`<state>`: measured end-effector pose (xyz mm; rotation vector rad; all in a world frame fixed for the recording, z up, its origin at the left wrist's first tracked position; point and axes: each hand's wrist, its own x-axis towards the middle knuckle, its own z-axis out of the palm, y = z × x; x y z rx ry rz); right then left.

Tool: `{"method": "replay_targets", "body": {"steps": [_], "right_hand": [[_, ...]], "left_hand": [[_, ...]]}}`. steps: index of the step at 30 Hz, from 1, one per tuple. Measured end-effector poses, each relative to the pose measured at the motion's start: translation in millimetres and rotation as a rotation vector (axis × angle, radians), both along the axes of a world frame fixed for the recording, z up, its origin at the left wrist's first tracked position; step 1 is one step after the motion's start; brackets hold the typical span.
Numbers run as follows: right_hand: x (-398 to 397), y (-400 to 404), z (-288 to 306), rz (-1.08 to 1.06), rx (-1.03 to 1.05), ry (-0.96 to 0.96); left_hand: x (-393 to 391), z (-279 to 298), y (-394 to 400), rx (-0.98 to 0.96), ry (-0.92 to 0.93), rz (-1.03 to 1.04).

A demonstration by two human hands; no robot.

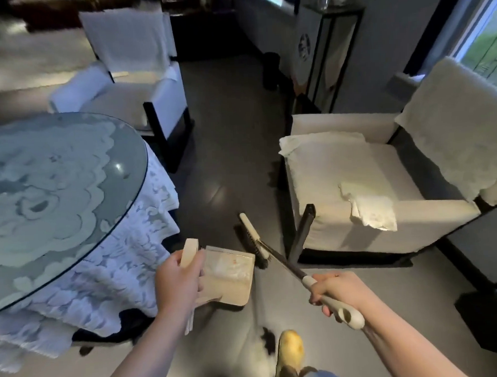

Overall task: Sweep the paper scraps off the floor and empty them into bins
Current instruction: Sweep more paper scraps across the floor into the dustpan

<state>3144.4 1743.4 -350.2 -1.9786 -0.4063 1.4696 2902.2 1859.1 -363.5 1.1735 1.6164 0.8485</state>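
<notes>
Cream plastic in both fists. Your left hand (178, 282) is curled round the upright handle of the dustpan (231, 274), pan mouth facing the brush and carried low beside the round desk (70, 179) with its lace cloth. Your right hand (336, 294) grips the pale end of the broom (276, 257); its dark shaft runs forward and down to the bristle head, which sits on the grey floor (228, 138) just beside the pan's open edge and near the front leg of the right armchair (383, 182).

Scraps: the pan's inside looks pale with a faint reddish mark, possibly paper already gathered, though blur makes that uncertain. No loose scrap is plain on the floor ahead.

Step in hand: likely the gather, brush meeting pan.

Next move calls for the pan lip flat to the floor and a short pull of the bristles toward it. A dark bin (492, 317) stands at far right, well apart; carry the pan level to reach it.
</notes>
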Motion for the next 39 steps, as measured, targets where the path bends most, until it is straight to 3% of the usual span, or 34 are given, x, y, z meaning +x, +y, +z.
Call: {"method": "replay_targets", "body": {"steps": [8, 17, 24, 32, 39], "right_hand": [[72, 137, 31, 0.173, 0.103, 0.000], [98, 233, 13, 0.079, 0.159, -0.022], [96, 347, -19, -0.032, 0.143, 0.007], [110, 486, -5, -0.106, 0.107, 0.005], [141, 570, -1, -0.118, 0.083, -0.016]], "left_hand": [[60, 14, 92, 0.027, -0.010, 0.155], [125, 24, 192, 0.084, -0.042, 0.161], [152, -4, 325, 0.049, -0.054, 0.130], [156, 2, 489, 0.065, 0.002, -0.006], [184, 2, 577, 0.080, -0.007, -0.096]]}}
